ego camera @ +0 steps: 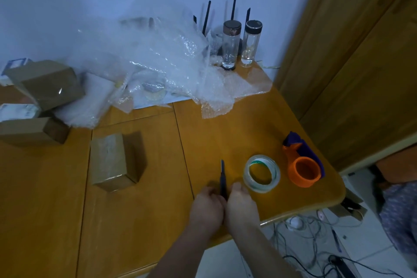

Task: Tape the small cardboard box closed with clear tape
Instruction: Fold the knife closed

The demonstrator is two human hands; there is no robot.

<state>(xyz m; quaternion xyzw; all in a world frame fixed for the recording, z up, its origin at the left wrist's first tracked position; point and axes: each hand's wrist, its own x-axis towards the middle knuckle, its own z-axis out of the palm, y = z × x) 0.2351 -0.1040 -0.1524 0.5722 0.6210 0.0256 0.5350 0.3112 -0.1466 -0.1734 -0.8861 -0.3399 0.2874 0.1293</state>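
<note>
Closest to us, two bare forearms reach in from the bottom edge over a yellow-orange wooden table (pixel 140 221). The left hand (pixel 206 209) and the right hand (pixel 242 204) are pressed side by side, both curled closed around the handle of a dark, thin tool (pixel 223 178), probably a utility knife or scissors. We cannot tell which. Its narrow tip points away from us, rising just above the knuckles.

Just beside the right hand, to its right, a roll of clear tape (pixel 261 174) lies flat on the table, its open core facing up. The right thumb is very near the roll; we cannot tell whether it touches. Next to the roll, further right, sits an orange and purple tape dispenser (pixel 303 166) near the table's rounded corner.

To the left of the hands, well apart from them, the small cardboard box (pixel 112 161) rests on the table with its flaps closed and a glossy strip running along its top.

Further away on the left edge, two more brown boxes (pixel 45 84) lie stacked and tilted. Behind the middle of the table a large heap of clear bubble wrap (pixel 158 63) spreads out. At the far back, near the pale wall, two tall glass bottles (pixel 231 44) stand upright with dark lids, in front of thin black antennas (pixel 206 17).
</note>
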